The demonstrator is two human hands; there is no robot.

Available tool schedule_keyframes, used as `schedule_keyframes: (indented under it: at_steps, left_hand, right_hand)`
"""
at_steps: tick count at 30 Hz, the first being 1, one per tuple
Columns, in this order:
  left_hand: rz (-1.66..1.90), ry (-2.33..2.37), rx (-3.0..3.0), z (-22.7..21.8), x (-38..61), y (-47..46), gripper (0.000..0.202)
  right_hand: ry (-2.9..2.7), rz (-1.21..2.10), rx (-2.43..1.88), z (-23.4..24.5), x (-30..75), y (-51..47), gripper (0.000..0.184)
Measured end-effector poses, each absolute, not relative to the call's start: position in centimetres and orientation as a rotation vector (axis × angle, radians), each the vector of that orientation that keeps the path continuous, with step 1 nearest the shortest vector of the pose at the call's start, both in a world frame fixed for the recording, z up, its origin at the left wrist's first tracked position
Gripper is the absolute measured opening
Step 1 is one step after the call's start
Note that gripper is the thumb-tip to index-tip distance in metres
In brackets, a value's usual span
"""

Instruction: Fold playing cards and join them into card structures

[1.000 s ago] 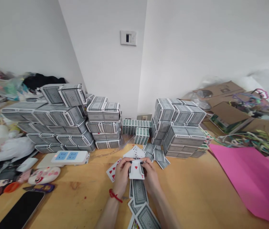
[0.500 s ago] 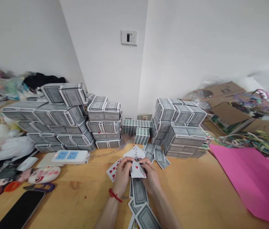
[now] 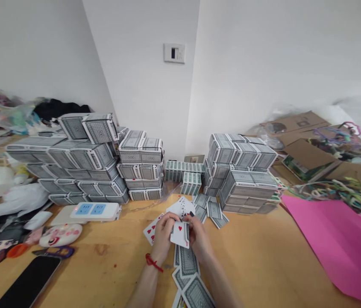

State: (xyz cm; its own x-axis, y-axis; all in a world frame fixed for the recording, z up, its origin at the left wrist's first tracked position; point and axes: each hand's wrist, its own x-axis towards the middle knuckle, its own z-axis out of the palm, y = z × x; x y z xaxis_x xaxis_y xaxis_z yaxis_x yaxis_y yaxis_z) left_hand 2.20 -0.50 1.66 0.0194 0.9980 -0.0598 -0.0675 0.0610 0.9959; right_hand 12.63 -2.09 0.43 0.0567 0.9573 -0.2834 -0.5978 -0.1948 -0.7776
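Note:
An ace of hearts playing card (image 3: 179, 236) is between my hands, face up, its near corner tipped down. My left hand (image 3: 165, 231), with a red string bracelet (image 3: 154, 262) at the wrist, pinches its left edge. At the right edge are the bent fingers of my right hand (image 3: 198, 237); a dark edge shows there, perhaps a fold or another card. Beneath my hands, face-down cards (image 3: 189, 261) overlap in a line toward me. Just beyond lie white face-up cards (image 3: 180, 206), and a red-heart card (image 3: 151, 231) sits left.
Blocks built from cards stand stacked at left (image 3: 87, 158) and right (image 3: 247, 171), with green card blocks (image 3: 191, 183) between. Loose face-down cards (image 3: 214, 209) lie right of centre. A power strip (image 3: 110, 211), a phone (image 3: 28, 282), pink paper (image 3: 337, 244) and a cardboard box (image 3: 311, 156) surround them.
The ace has turned and shifted slightly left and toward me, so its corner letter now shows. My right hand's fingers have moved along its right side, one fingertip lifted.

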Motion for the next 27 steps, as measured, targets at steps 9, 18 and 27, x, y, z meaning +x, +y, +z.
schedule_keyframes:
  at_steps: [9, 18, 27]
  left_hand:
    - [1.163, 1.073, 1.078, 2.4, 2.6, -1.1, 0.008]
    - [1.179, 1.049, 0.969, 1.4, 2.5, -0.6, 0.013]
    - [1.114, 1.178, 0.978, 1.4, 2.1, 0.2, 0.028]
  right_hand:
    - [-0.356, 1.654, -0.938, 0.3, 12.8, -2.3, 0.015]
    - [-0.437, 1.686, -0.926, 0.5, 13.5, -2.2, 0.015]
    - [-0.730, 1.538, -1.012, -0.2, 14.0, -1.7, 0.027]
